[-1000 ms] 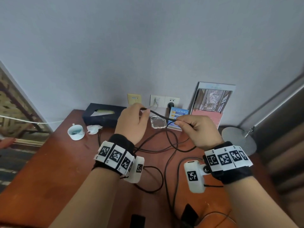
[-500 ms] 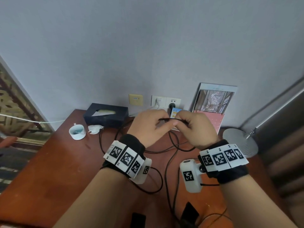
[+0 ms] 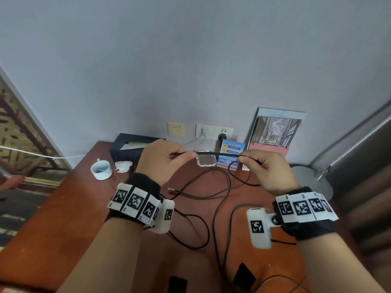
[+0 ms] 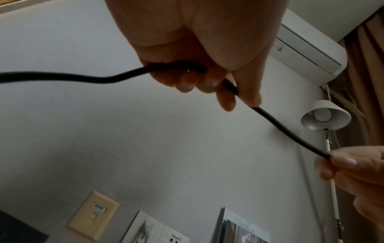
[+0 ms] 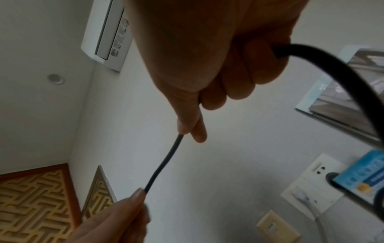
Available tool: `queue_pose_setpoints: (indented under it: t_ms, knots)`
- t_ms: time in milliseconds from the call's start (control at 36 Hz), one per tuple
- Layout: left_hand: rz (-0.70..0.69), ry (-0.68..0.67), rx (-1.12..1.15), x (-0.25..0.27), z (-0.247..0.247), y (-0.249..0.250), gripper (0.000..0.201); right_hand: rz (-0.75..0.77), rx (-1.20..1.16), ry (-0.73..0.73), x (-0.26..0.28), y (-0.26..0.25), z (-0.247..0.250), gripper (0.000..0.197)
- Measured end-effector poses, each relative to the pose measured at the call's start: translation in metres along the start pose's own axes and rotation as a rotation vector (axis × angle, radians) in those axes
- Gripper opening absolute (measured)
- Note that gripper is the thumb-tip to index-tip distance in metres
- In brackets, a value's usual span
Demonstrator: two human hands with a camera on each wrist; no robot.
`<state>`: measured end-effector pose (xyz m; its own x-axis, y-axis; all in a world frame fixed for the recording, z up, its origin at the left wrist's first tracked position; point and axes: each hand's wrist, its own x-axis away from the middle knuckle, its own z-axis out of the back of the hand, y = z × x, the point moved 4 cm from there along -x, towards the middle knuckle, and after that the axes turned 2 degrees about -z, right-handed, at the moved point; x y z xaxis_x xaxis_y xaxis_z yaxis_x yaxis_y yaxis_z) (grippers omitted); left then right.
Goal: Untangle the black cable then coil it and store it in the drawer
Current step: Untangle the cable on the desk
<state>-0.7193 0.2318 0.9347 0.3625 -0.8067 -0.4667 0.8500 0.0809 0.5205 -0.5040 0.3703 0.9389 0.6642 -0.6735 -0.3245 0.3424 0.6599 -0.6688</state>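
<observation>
A thin black cable (image 3: pixel 215 153) is stretched level between my two hands above the back of the red-brown desk (image 3: pixel 63 212). My left hand (image 3: pixel 160 160) grips it, fingers curled round it and thumb pinching; the grip shows in the left wrist view (image 4: pixel 207 78). My right hand (image 3: pixel 260 168) pinches the cable's other side between thumb and forefinger (image 5: pixel 187 128). From both hands the cable (image 3: pixel 213 210) drops in loose loops onto the desk. A metal plug end (image 3: pixel 171 189) lies on the wood behind my left wrist. No drawer is in view.
At the back stand a dark tissue box (image 3: pixel 127 148), a white cup (image 3: pixel 101 169), crumpled tissue (image 3: pixel 122 166), a clear ashtray (image 3: pixel 206 160), a blue card (image 3: pixel 231 151) and a framed picture (image 3: pixel 275 134). Wall sockets (image 3: pixel 213 132) sit behind. A lamp base (image 3: pixel 311 182) stands at right.
My hands, close together half a second ago, have moved apart sideways. The length of cable between them has grown and is now drawn straight.
</observation>
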Motion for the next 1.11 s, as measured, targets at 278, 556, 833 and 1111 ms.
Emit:
queue_pose_setpoints:
  t_ms: [278,556,833,1111]
  knots:
    - [-0.033,0.017,0.120,0.004,-0.007,0.034,0.034,0.106,-0.025,0.038,-0.001,-0.027,-0.021,0.015]
    - [-0.059,-0.048,0.079,0.007,-0.038,0.085,0.052,0.161,0.054,0.019,0.002,-0.050,-0.038,0.023]
    - [-0.086,0.016,0.200,0.007,-0.022,0.069,0.051,0.102,-0.238,-0.135,0.003,-0.039,-0.028,0.035]
    - [0.014,0.124,0.195,0.004,-0.009,0.045,0.043,0.126,-0.225,-0.105,0.005,-0.042,-0.023,0.021]
